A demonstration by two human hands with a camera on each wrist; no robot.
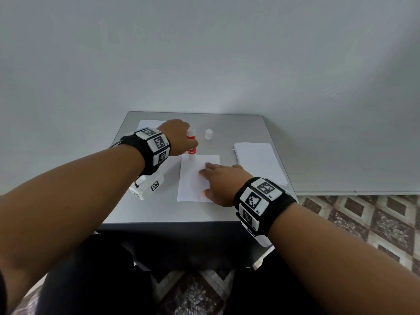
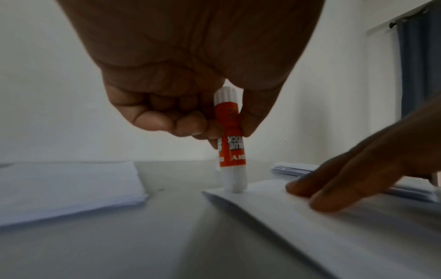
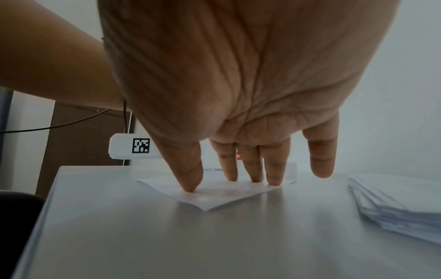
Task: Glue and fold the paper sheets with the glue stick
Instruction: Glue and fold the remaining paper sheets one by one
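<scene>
On the grey surface (image 1: pixel 159 208), I read these:
Left hand (image 1: pixel 176 137): my thumb and curled fingers pinch the glue stick (image 2: pixel 230 136), held upright, uncapped end down.
Glue stick tip: touching the far left corner of the single paper sheet (image 1: pixel 195 185).
Right hand (image 1: pixel 221 180): spread flat, thumb and three fingertips (image 3: pixel 274 179) pressing the sheet down; little finger lifted.
Cap (image 1: pixel 208 134): white, standing alone behind the sheet, apart from the stick.
Stack of sheets (image 1: pixel 259 162): to my right, beside the pressed sheet.
Second paper pile (image 2: pixel 66 188): at far left, behind my left wrist.
</scene>
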